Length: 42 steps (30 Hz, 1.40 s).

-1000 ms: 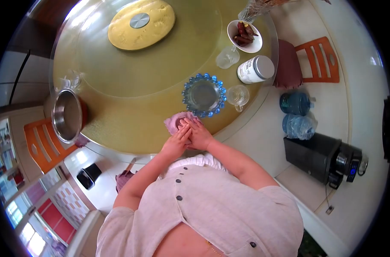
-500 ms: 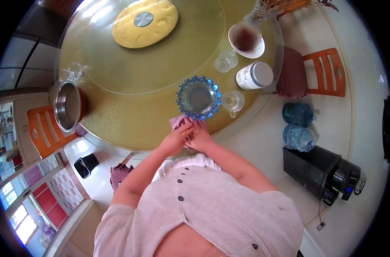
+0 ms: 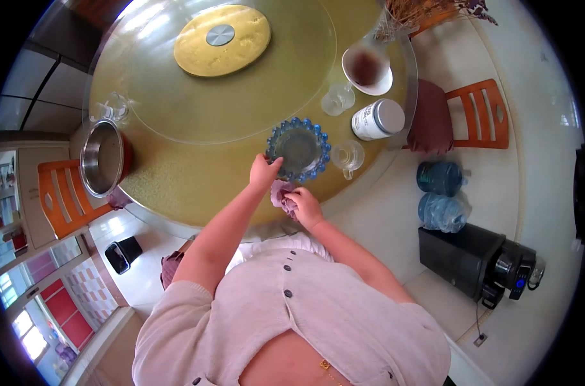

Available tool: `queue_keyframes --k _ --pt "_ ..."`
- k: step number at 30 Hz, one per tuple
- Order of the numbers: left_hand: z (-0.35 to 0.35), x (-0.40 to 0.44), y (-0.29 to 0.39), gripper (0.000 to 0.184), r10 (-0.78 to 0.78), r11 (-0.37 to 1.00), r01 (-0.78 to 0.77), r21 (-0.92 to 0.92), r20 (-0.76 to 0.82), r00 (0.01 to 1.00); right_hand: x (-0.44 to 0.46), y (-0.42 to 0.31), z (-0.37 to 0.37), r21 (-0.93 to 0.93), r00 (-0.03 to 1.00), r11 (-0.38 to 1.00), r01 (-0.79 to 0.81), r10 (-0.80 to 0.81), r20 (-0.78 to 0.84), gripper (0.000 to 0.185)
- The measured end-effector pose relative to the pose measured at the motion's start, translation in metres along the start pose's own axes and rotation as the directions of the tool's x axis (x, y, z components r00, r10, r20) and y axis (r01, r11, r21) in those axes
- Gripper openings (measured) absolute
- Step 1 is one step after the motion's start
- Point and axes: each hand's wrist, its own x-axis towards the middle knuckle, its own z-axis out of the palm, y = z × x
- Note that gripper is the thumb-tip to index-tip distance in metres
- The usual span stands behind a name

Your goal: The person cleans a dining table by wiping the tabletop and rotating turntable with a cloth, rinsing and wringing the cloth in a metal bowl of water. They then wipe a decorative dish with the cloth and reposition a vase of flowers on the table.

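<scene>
A blue glass bowl with a beaded, scalloped rim rests on the round table near its front edge. My left hand grips the bowl's near left rim, its thumb lying over the inside. Just below the bowl, a crumpled pink cloth is pinched in my right hand. To the right of the bowl stands a clear glass mug, close to the rim but apart from it.
Farther right are a white-labelled jar, another glass mug and a white bowl with something dark in it. A steel basin sits at the table's left edge. A golden turntable lies toward the back.
My hands were together on the cloth at the table edge. They have parted: the left has moved up to the bowl's rim, while the right keeps the cloth.
</scene>
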Motion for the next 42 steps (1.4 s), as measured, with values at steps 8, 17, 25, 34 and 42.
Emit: queue_keyframes --k 8,17,25,34,42 --pt "-0.017 0.004 0.004 0.034 -0.129 0.986 0.133 -0.1 0.051 0.99 0.027 -0.067 -0.103 0.57 0.793 0.554 -0.607 0.376 0.478 0.031" --pt "-0.074 -0.041 0.028 0.031 -0.139 0.685 0.076 -0.724 -0.029 0.99 0.133 -0.083 -0.068 0.064 0.934 0.981 0.183 -0.153 -0.322 0.044" --pt "-0.127 -0.03 0.021 0.028 -0.018 0.74 -0.059 -0.67 -0.108 0.994 0.162 -0.146 -0.009 -0.289 0.937 0.902 0.322 -0.346 -0.037 0.054" --pt "-0.165 -0.023 -0.001 0.026 -0.093 0.548 -0.052 -0.835 -0.122 0.988 0.14 -0.185 -0.039 -0.075 0.812 0.818 0.57 -0.547 0.203 0.034" --pt "-0.197 -0.022 -0.002 0.028 -0.006 0.649 -0.112 -0.753 -0.152 0.988 0.157 -0.164 -0.06 -0.547 0.72 0.513 0.661 -0.639 0.271 0.024"
